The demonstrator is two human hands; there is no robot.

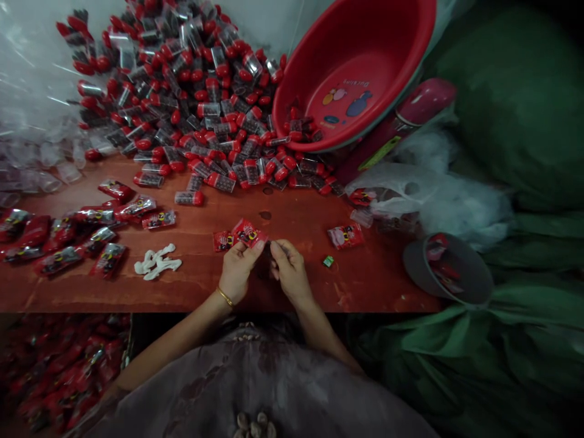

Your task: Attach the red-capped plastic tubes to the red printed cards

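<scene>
1. The left hand (238, 271) pinches a red printed packet (247, 232) between thumb and fingers. The right hand (292, 267) has its thumb and fingertips drawn close together at the packet's right end; whether they grip it I cannot tell.
2. The held packet sits above the counter (201, 213), ahead of the person's body. Its long axis runs roughly from ten o'clock to four, the four o'clock end towards the right hand.
3. A second packet (223, 242) shows at nine o'clock, just beyond the left fingers; it is partly hidden, and whether it is held or lying I cannot tell. Its long axis seems to run nearly nine to three.
4. At three o'clock lies a flat packet (345, 236), with a small green piece (328, 261) between three and four. A limp white item (157, 263) lies between eight and nine.
5. Farther at nine is a loose group of plump packets (61, 231); a larger mass of red packets (68, 377) lies below counter level at eight.
6. At eleven is a big heap of red-capped clear tubes (196, 91), reaching the red basin (387, 36) at one.
7. I judge the work midway: one packet is in hand, many plump ones lie leftward and plenty of tubes lie loose. Which count as finished is unclear.
</scene>
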